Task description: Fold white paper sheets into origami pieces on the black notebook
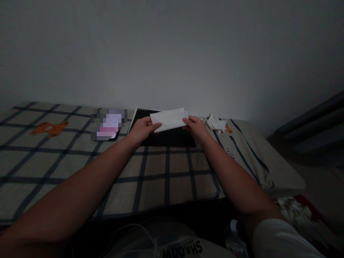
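Observation:
A folded sheet of white paper point(170, 119) is stretched between my two hands, its upper edge uneven. My left hand point(143, 129) pinches its left end, thumb on top. At the right end, my right hand point(195, 126) grips the paper between thumb and fingers. Beneath it lies a black flat pad or notebook point(172, 139) with a row of small holes along its upper left edge. Whether the paper touches the pad, I cannot tell.
A phone point(110, 125) with a lit, partly blurred screen lies left of the pad. Torn or crumpled white paper point(216, 123) sits to the right. All rest on a checked cloth point(153, 168) against a grey wall. A clear plastic bottle point(235, 240) stands low at right.

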Demonstrator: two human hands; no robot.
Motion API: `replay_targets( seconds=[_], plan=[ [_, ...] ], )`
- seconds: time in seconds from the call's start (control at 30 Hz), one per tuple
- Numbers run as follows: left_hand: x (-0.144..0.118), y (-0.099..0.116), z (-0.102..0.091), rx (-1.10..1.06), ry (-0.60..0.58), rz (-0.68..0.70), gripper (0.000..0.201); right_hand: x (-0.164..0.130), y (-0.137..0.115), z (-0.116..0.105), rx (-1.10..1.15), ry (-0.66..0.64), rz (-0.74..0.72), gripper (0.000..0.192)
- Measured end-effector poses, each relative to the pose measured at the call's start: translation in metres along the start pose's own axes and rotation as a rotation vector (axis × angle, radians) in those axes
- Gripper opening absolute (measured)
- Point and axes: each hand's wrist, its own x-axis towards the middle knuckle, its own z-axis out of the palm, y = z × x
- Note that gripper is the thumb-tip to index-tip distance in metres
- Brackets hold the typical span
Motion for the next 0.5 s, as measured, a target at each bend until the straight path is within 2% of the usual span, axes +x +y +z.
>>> replay_targets(
  seconds=[0.13,0.27,0.4,0.5],
  plan=[
    [-0.002,0.002,0.002,-0.005,-0.016,-0.05,0.045,0.0,-0.001,0.001,0.043,0.025,-0.003,0.028],
    [-0.005,0.006,0.004,-0.005,-0.039,-0.165,0.035,-0.001,-0.003,0.004,0.12,0.067,0.001,0.032],
    [-0.01,0.011,0.006,0.074,-0.212,-0.282,0.021,-0.001,-0.004,0.005,0.156,0.107,0.014,0.039],
    [-0.012,0.014,0.007,0.144,-0.293,-0.292,0.02,-0.001,-0.005,0.004,0.137,0.101,0.014,0.039]
  ],
)
